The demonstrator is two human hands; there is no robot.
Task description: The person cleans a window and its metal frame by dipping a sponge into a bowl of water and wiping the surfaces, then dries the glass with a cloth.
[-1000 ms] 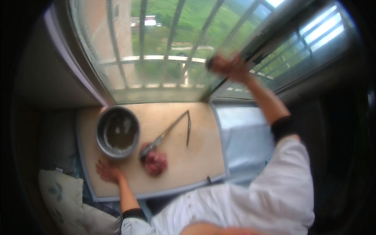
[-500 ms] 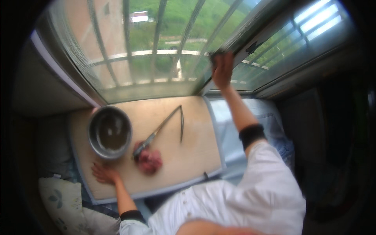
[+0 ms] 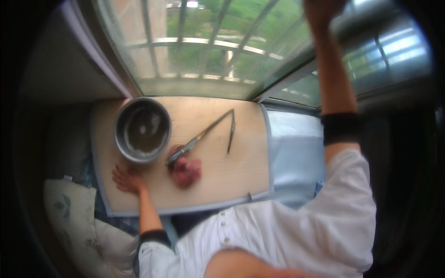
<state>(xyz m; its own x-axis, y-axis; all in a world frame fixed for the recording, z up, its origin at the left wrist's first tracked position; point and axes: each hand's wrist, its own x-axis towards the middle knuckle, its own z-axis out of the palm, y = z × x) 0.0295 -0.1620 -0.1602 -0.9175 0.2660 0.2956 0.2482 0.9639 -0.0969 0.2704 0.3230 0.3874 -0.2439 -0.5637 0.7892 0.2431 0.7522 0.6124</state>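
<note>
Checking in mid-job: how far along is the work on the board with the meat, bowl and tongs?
Done: the pink meat lies on the wooden board, long metal tongs resting on it, grey metal bowl beside it. In hand: nothing on the board. The left hand lies flat by the bowl; the right hand is raised toward the window frame. Left: the meat looks whole and unhandled.

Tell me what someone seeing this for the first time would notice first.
Probably the wooden board by the window, with a lump of pink raw meat at its middle and a metal bowl at its left end. A pair of long tongs lies with its tip on the meat. The left hand rests flat on the board below the bowl, while the right hand reaches up to the window frame.
</note>
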